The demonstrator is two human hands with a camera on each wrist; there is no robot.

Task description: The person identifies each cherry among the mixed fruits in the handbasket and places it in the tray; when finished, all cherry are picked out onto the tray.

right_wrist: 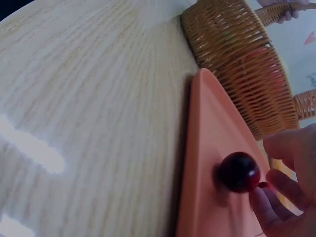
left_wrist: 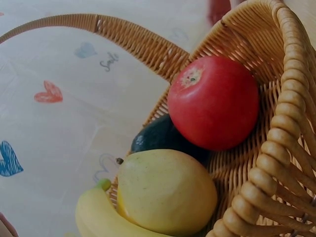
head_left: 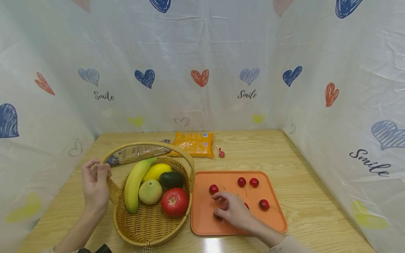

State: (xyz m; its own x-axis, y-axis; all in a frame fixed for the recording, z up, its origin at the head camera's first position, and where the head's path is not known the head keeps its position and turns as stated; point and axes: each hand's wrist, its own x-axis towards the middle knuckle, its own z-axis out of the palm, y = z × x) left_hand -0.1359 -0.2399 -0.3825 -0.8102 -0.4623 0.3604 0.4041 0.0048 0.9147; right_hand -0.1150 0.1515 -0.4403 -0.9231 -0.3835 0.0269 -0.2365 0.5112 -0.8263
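Observation:
My left hand (head_left: 96, 182) grips the left side of the arched handle of a wicker basket (head_left: 148, 242). Inside lie a banana (head_left: 134, 186), a yellow fruit partly hidden (head_left: 155, 172), a dark green avocado-like fruit (head_left: 172, 180), a pale green round fruit (head_left: 150, 192) and a red round fruit (head_left: 174, 202). Over an orange tray (head_left: 202, 228), my right hand (head_left: 232, 209) has its thumb and forefinger bent and apart. A dark cherry (right_wrist: 239, 172) sits right by its fingertips. Several more cherries, such as one (head_left: 213, 189) beyond the fingers, lie on the tray, some partly hidden by the hand.
Behind the basket lie a long printed packet (head_left: 139, 154) and an orange packet (head_left: 193, 144). A red lollipop (head_left: 221, 153) is to their right. Curtains (head_left: 202, 42) printed with hearts enclose the wooden table (head_left: 310, 196) at the back and both sides.

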